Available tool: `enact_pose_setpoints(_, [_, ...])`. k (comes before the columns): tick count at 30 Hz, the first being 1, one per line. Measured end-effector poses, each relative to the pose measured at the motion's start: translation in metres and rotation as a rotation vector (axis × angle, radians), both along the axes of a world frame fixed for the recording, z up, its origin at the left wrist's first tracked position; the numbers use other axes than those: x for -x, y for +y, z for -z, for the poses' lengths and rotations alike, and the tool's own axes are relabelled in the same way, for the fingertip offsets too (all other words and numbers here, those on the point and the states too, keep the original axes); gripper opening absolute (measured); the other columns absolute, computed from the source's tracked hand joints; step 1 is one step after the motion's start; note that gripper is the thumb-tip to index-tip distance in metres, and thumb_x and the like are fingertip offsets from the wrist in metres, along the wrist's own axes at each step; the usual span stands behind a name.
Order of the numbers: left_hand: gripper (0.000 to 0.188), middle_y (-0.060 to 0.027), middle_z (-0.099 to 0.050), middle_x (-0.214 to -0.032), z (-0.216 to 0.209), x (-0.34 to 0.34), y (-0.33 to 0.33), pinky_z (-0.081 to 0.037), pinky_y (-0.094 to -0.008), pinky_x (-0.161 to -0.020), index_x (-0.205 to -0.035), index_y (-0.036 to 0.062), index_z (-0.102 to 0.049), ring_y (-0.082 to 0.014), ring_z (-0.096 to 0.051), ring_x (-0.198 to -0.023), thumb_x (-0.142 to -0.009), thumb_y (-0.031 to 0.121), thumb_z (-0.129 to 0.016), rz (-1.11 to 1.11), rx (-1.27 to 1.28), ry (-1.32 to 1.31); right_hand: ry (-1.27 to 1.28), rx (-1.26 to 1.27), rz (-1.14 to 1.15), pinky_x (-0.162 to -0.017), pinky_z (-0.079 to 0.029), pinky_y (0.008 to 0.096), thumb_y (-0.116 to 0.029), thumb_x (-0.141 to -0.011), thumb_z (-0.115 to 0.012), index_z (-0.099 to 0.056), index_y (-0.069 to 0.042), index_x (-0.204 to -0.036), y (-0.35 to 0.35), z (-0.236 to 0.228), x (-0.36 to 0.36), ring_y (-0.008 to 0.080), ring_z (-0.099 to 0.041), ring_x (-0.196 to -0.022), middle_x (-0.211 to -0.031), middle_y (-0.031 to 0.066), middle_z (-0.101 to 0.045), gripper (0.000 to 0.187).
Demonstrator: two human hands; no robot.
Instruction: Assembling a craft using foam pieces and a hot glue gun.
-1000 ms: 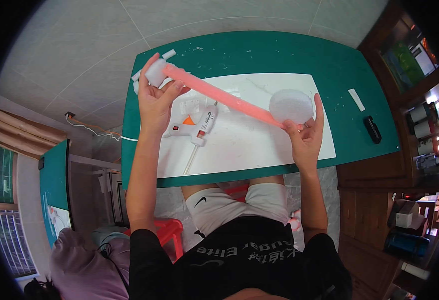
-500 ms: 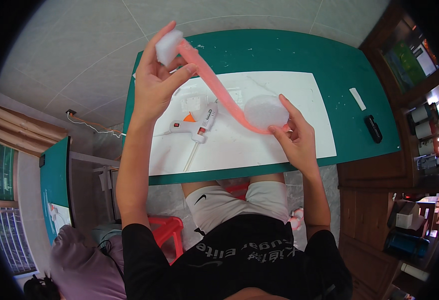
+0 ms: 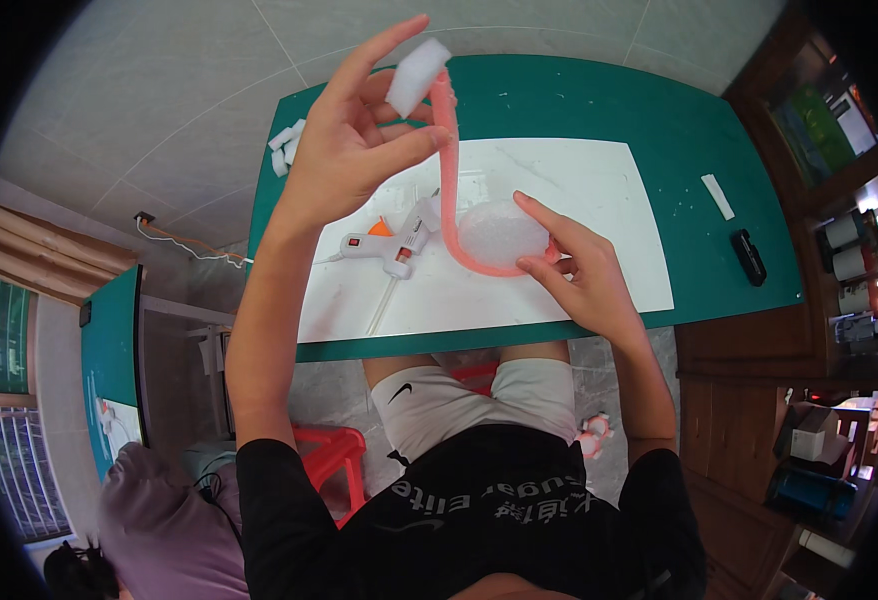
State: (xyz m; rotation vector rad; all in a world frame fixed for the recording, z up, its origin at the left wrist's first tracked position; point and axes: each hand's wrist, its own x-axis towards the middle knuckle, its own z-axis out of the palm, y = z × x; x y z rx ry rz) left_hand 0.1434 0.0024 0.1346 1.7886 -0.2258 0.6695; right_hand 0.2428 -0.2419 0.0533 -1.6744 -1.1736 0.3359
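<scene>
My left hand (image 3: 364,140) is raised over the far left part of the table, pinching a pink foam strip (image 3: 448,185) near its upper end with the thumb. A white foam block (image 3: 419,78) sits at that end, beside my raised index finger. The strip hangs down and curves under a white foam disc (image 3: 504,232), following its lower edge. My right hand (image 3: 584,270) grips the disc's right side, with thumb and fingers also closed on the strip's lower end. A white glue gun (image 3: 391,247) with an orange trigger and a glue stick lies left of the disc.
Beneath is a white board (image 3: 599,290) on a green tabletop (image 3: 659,120). Several white foam pieces (image 3: 286,145) lie at the far left; a white strip (image 3: 717,197) and a black object (image 3: 747,257) at the right. A red stool (image 3: 331,460) stands below, beside a person's purple garment (image 3: 169,520).
My left hand has moved right and slightly up, so the strip now stands steeper and bends more around the disc. My right hand has shifted the disc slightly left. White foam pieces have come into view.
</scene>
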Motion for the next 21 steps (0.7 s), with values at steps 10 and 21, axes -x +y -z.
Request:
enact_pose_setpoints(10, [0.082, -0.0218, -0.06, -0.122, -0.001, 0.002, -0.01, -0.058, -0.0352, -0.089, -0.148, 0.0064, -0.032, -0.0232, -0.065, -0.106, -0.077, -0.009, -0.07, 0.036, 0.002, 0.111, -0.022, 0.025, -0.073, -0.077, -0.054, 0.0322, -0.001, -0.085, -0.065, -0.052, -0.016, -0.142, 0.005, -0.007, 0.005, 0.0239, -0.063, -0.081, -0.096, 0.0136, -0.064, 0.06])
enact_pose_setpoints(21, [0.078, -0.0126, -0.065, -0.108, 0.003, 0.008, -0.013, -0.056, -0.0295, -0.082, -0.145, 0.0073, -0.035, -0.0163, -0.063, -0.099, -0.078, -0.005, -0.073, 0.055, 0.047, 0.101, 0.025, 0.09, -0.1, -0.076, -0.058, 0.0317, -0.007, -0.086, -0.07, -0.056, -0.01, -0.134, 0.0, -0.017, 0.007, 0.0196, -0.066, -0.087, -0.111, 0.0144, -0.066, 0.05])
